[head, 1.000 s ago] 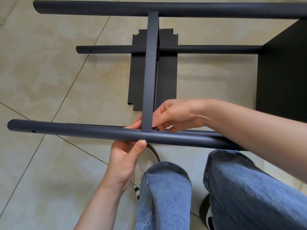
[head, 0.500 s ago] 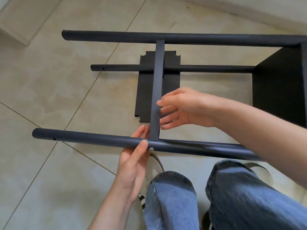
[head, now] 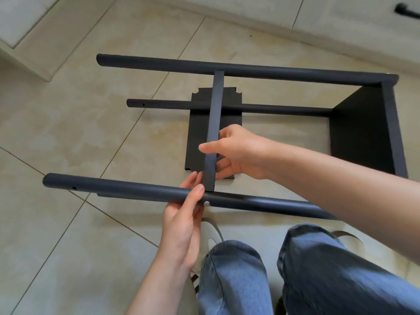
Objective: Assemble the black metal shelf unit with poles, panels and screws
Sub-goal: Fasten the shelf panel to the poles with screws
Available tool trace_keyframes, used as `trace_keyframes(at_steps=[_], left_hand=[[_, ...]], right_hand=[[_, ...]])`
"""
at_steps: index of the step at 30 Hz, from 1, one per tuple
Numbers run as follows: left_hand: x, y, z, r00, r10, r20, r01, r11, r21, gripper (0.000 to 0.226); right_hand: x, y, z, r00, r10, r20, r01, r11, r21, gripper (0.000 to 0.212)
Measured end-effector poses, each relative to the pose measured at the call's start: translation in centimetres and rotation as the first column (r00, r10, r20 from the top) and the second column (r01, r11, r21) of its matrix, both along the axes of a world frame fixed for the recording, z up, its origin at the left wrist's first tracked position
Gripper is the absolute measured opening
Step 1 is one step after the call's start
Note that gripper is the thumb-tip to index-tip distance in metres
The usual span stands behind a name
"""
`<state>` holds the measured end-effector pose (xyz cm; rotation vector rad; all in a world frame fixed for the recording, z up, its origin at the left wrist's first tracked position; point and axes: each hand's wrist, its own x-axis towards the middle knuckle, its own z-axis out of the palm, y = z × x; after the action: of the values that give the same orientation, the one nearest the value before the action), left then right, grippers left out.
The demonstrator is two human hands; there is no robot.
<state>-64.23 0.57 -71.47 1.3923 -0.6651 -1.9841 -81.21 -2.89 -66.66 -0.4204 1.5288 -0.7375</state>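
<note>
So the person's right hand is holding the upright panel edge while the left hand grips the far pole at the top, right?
Not quite. In the head view the left hand grips the near pole, close to the knees, not the far pole. The right hand does hold the panel edge.

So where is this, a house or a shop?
Probably a room at home, maybe a kitchen. The shelf frame lies on a tiled floor, and pale cabinets with a dark handle line the far edge.
</note>
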Motion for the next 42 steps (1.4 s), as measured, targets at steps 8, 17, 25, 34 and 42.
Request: trace_keyframes(at_steps=[8, 17, 25, 34, 42], left_hand=[[-0.3, -1.4, 4.3, 0.996, -0.088, 0.009, 0.087, 0.967, -0.238, 0.052], [-1.5, -4.1, 11.5, 0.96, -0.262, 0.097, 0.263, 0.731, -0.63, 0.036], [-4.2, -4.2, 15.9, 0.832, -0.338, 0.44, 0.546, 0.36, -0.757, 0.043], [-7.2, -4.0, 17.7, 0.681, -0.408, 0.608, 0.713, 0.177, -0.679, 0.049], [-8.9, -4.0, 18.7, 0.549, -0.535, 0.642, 0.774, 0.037, -0.632, 0.052]], right_hand=[[-1.0, 0.3, 5.1, 0.998, -0.057, -0.026, 0.053, 0.989, -0.139, 0.069], [-2.2, 3.2, 13.4, 0.96, -0.259, 0.105, 0.279, 0.859, -0.43, 0.025], [-3.6, 8.5, 15.8, 0.842, -0.426, 0.33, 0.539, 0.676, -0.503, 0.027], [-5.2, 13.8, 13.5, 0.744, -0.531, 0.406, 0.668, 0.577, -0.469, 0.026], [-5.0, 17.4, 13.4, 0.706, -0.547, 0.45, 0.706, 0.593, -0.386, 0.023]])
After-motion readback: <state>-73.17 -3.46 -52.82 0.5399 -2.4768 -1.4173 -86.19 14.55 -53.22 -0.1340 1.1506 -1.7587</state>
